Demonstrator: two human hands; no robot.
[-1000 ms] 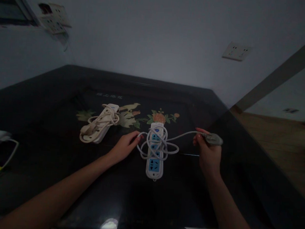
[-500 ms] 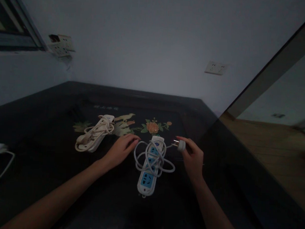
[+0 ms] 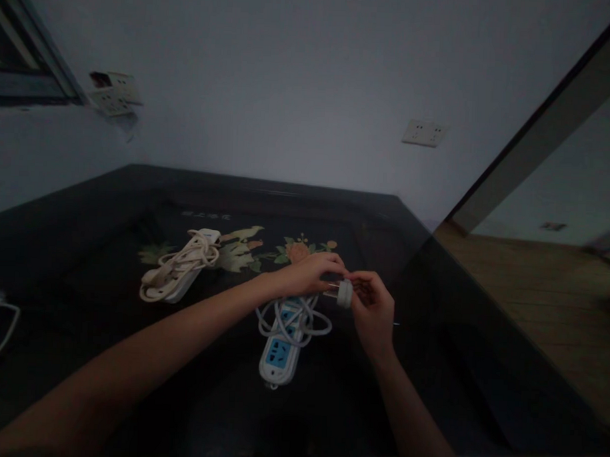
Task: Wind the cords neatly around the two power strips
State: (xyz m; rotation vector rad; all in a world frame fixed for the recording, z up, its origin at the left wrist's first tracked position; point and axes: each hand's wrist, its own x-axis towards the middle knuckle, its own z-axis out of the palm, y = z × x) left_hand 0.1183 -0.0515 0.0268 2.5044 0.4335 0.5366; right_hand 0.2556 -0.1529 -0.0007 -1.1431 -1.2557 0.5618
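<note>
A white power strip [image 3: 266, 372] with blue socket faces lies on the dark table, its pale grey cord [image 3: 323, 330] looped loosely over it. My right hand [image 3: 375, 312] grips the body of the cord's plug [image 3: 345, 294] just above the table, prongs facing left. My left hand [image 3: 314, 272] reaches across the strip's far end, fingers curled around the prong side of the plug, close against my right fingertips. Farther left rests a second white power strip [image 3: 185, 286], wrapped in its own cream cord [image 3: 176, 264].
The black table [image 3: 213, 405] carries a painted flower and bird pattern. Wall sockets [image 3: 424, 133] are on the back wall, with more sockets [image 3: 114, 96] at the left corner. A white device with a cable [image 3: 12, 318] sits at the left edge. Wooden floor [image 3: 527, 296] lies to the right.
My left hand has moved right, over the strip, to the plug. My right hand has shifted slightly left with the plug. The view has turned a little.
</note>
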